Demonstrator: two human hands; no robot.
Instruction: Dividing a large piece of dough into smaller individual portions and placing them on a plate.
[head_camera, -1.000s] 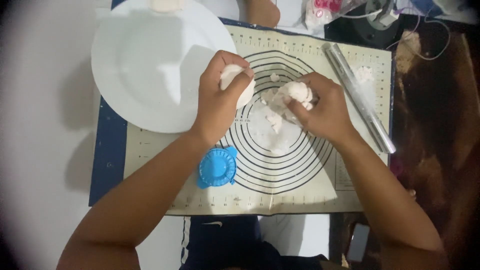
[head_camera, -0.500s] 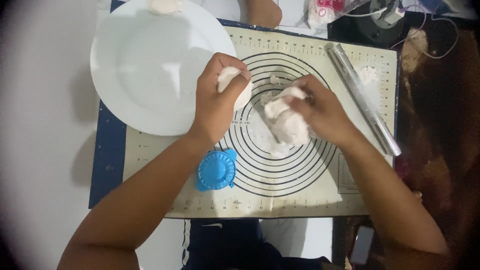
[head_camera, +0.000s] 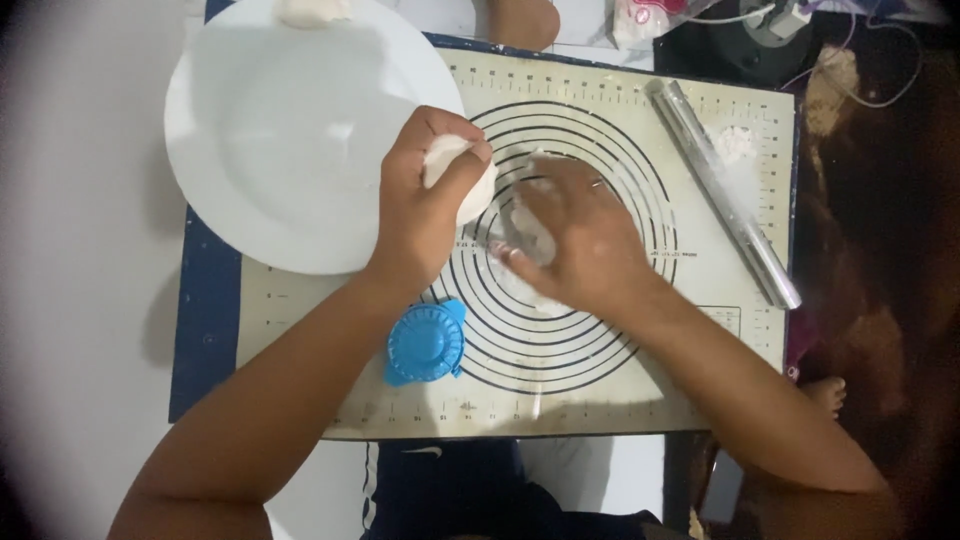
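My left hand (head_camera: 425, 205) grips a lump of white dough (head_camera: 450, 165) at the edge of the white plate (head_camera: 290, 130). My right hand (head_camera: 575, 235) lies palm down on a second piece of white dough (head_camera: 530, 235) and presses it against the baking mat (head_camera: 620, 380), in the middle of its black rings. Only a little of that dough shows under the fingers. A blue round dumpling press (head_camera: 425, 345) lies on the mat just below my left wrist.
A metal rolling pin (head_camera: 725, 195) lies diagonally on the mat's right side, with a patch of flour (head_camera: 735, 145) beside it. Another bit of dough (head_camera: 310, 10) sits at the plate's far rim. Cables and a bag lie at the top right.
My right hand has turned palm down and pushed the dough flat onto the mat; before, its fingers held the dough up. The left hand kept its lump in place.
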